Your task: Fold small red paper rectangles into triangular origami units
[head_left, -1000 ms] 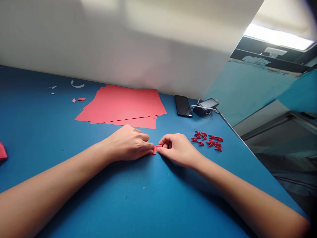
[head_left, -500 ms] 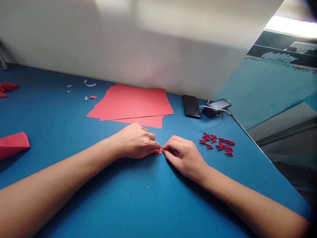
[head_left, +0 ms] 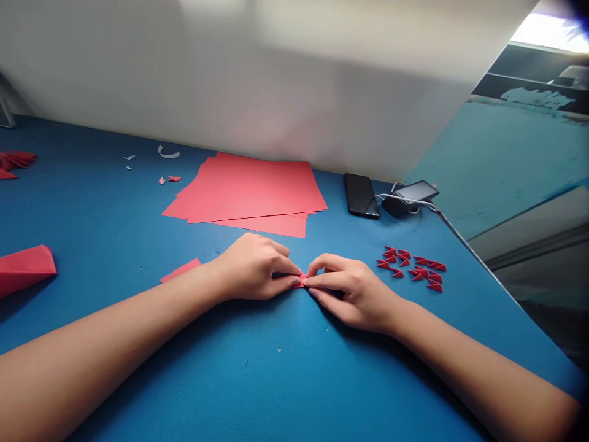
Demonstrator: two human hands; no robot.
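Observation:
Between my fingertips a small folded piece of red paper (head_left: 300,282) lies on the blue table (head_left: 276,387), mostly covered by them. My left hand (head_left: 257,267) has its thumb and fingers closed on the paper's left side. From the other side, my right hand (head_left: 352,287) pinches it with thumb and fingertips. Several small folded red triangles (head_left: 416,270) lie grouped to the right of my right hand. Behind my left forearm, a strip of red paper (head_left: 181,269) shows in part.
A stack of red paper sheets (head_left: 253,190) lies near the wall. Right of it are a black phone (head_left: 361,196) and a second device (head_left: 416,192) with a white cable. At the left are a large folded red piece (head_left: 27,270), red folded pieces (head_left: 18,161) and white scraps (head_left: 169,153).
The right hand's fingers have shifted on the small paper, now laid over it from the right. The left forearm has moved slightly lower, and the red strip behind it has come into view.

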